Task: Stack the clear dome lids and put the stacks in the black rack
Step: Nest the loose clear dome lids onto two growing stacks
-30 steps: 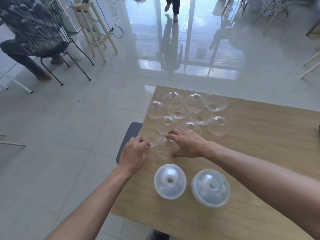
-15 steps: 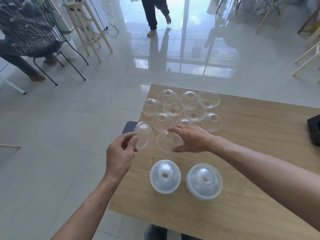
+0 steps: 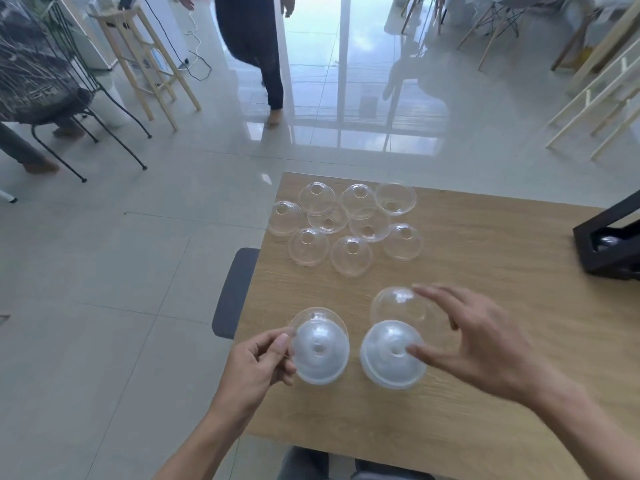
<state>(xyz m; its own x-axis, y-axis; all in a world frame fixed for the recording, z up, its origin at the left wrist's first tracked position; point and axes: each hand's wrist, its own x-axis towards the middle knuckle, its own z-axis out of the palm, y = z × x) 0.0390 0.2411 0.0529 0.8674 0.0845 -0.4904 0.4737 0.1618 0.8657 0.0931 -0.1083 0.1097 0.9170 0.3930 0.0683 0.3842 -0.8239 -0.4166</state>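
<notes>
Two cloudy stacks of dome lids stand near the front of the wooden table [image 3: 491, 403]: a left stack [image 3: 320, 356] and a right stack [image 3: 389, 362]. My left hand [image 3: 261, 367] pinches the rim of a clear dome lid [image 3: 317, 316] just over the left stack. Over the back of the right stack my right hand [image 3: 479, 341] holds another clear dome lid [image 3: 398, 304], fingers spread round it. Several loose clear lids [image 3: 349, 252] lie in a cluster at the table's far left. The black rack [image 3: 609, 252] sits at the right edge, partly cut off.
A grey chair seat [image 3: 235, 292] pokes out at the table's left edge. Someone in dark trousers [image 3: 258, 50] walks on the glossy floor beyond. A seated person [image 3: 31, 81] and a wooden stool [image 3: 149, 60] are at far left; pale chairs stand at far right.
Both hands lifted a clear lid each from the loose cluster and carried them back toward me, over the two stacks. The walking person came closer.
</notes>
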